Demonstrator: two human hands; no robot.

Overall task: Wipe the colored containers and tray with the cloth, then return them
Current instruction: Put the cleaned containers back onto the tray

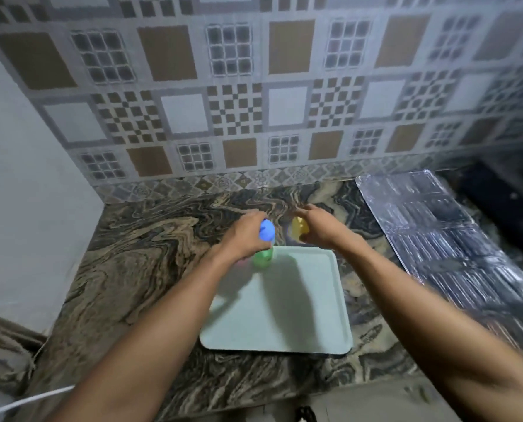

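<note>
A pale green tray [299, 306] lies flat on the marbled counter, its surface bare except at the far left corner. There a green container [263, 258] stands. My left hand [246, 236] is closed around a blue container [267, 229] held just above the green one. My right hand [315, 228] is closed on a yellow container [299, 227] just beyond the tray's far edge. No cloth shows in this view.
The brown and black marbled counter [150, 254] ends at a patterned tile wall [254, 117] behind and a plain wall on the left. A foil-covered sheet [436, 226] lies to the right. A white cable [25, 403] runs at the lower left.
</note>
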